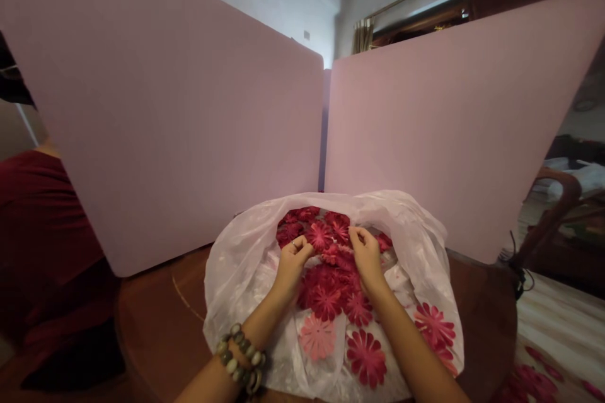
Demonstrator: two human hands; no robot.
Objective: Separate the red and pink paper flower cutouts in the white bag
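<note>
A white plastic bag (236, 251) lies open, with many red flower-shaped cutouts inside it. My left hand (293, 259) is closed in a pinch at the lower left edge of a red artificial flower (321, 236). My right hand (366, 256), also pinched, sits to the right of that flower, beside another red flower (339, 229); what lies between its fingertips is too small to make out. Below both hands is a heap of dark red flowers (326, 299). Closer to me lie a pale pink flower (317, 336) and a single red flower (366, 357).
Two upright pink panels (189, 106) (444, 125) stand behind the bag on a round brown wooden table (161, 302). A person in a dark red top (38, 220) is at the left. More red pieces (534, 381) lie low at the right, near a wooden chair (553, 201).
</note>
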